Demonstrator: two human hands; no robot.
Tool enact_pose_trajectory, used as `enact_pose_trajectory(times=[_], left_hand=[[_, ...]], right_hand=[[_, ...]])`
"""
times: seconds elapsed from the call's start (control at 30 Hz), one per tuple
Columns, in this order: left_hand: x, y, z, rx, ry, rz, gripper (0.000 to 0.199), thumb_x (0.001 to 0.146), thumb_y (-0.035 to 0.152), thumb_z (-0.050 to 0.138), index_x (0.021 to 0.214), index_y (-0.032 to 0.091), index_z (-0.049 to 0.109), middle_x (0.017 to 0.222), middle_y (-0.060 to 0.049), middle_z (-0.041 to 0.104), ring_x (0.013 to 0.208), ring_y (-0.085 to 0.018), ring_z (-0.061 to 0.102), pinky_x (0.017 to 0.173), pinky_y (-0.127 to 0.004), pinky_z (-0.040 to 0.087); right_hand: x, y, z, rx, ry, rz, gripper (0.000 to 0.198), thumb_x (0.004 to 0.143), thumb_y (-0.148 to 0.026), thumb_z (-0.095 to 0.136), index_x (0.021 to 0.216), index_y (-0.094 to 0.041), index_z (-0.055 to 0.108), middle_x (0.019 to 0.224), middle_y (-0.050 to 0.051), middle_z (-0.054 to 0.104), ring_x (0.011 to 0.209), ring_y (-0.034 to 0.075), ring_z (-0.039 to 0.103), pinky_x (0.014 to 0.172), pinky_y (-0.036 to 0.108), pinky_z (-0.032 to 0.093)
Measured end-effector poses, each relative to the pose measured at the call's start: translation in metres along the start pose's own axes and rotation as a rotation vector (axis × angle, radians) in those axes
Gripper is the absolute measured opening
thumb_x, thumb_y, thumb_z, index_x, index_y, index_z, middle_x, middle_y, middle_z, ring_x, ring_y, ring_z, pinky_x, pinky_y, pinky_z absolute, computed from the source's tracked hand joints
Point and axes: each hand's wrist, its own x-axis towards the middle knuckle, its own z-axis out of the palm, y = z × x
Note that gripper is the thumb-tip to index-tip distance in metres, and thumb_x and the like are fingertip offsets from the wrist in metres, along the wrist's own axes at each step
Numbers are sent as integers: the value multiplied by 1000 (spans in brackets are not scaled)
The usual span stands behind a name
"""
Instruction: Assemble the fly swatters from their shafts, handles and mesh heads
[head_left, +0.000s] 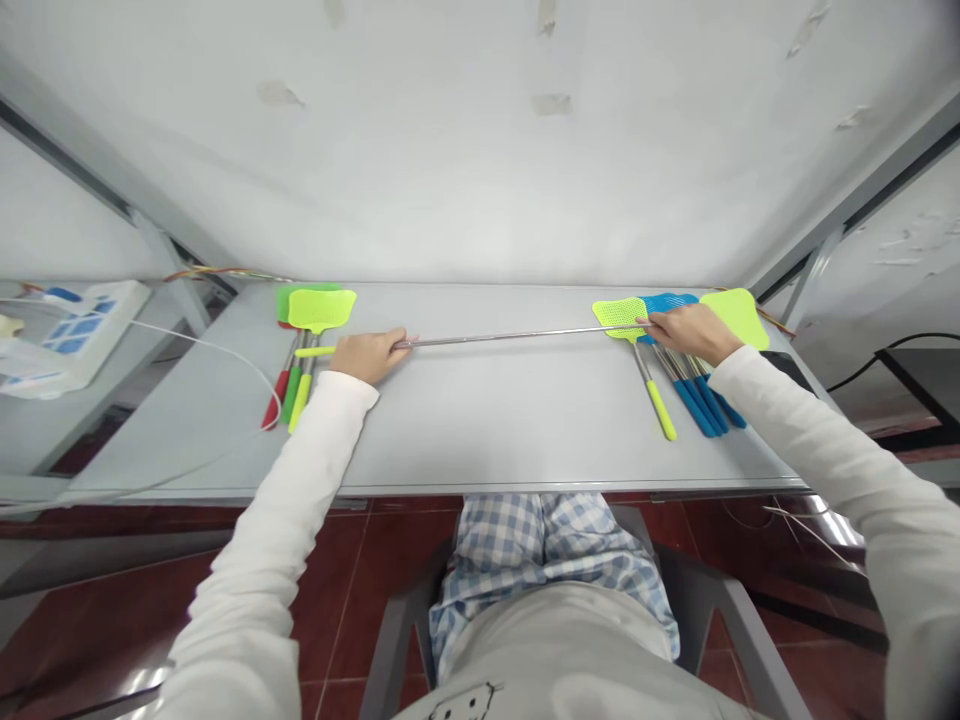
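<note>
A fly swatter with a long extended metal rod [517,334] stretches across the table between my hands. My left hand [371,355] is closed around its handle end, and the yellow-green grip pokes out to the left. Near the head, my right hand [694,332] is closed on the rod; the yellow-green head [736,316] shows just beyond it. Under and beside my right hand lie several blue fly swatters [701,400] and a yellow-green fly swatter [621,318], all short. Left of my left hand, red, green and yellow-green fly swatters [322,309] lie in an overlapping pile.
The grey table [480,430] meets a white wall at the back. A white cable [240,355] crosses its left end. A dark flat object [789,370] lies at the right. A white box with blue squares [82,330] sits on the left neighbouring surface. Metal frame posts stand at both ends.
</note>
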Motion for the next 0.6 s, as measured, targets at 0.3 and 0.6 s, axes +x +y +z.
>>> enact_pose_trajectory(times=[0.3,0.6], left_hand=[[1,81,-19,28,-22,86,52,97,45,21,105,18,65,78,-17,70,79,-28,68,65,-32,37],[-6,164,-26,-83,-84,240,50,99,40,19,114,16,61,82,-18,71,82,-27,70,67,-32,41]], right_hand=[[14,-57,-30,5,-100,36,61,100,-40,15,95,-11,69,78,18,70,78,28,68,58,30,30],[18,-130,-58,85,-9,-121,61,101,-38,14,95,-9,67,78,19,71,73,23,67,60,28,32]])
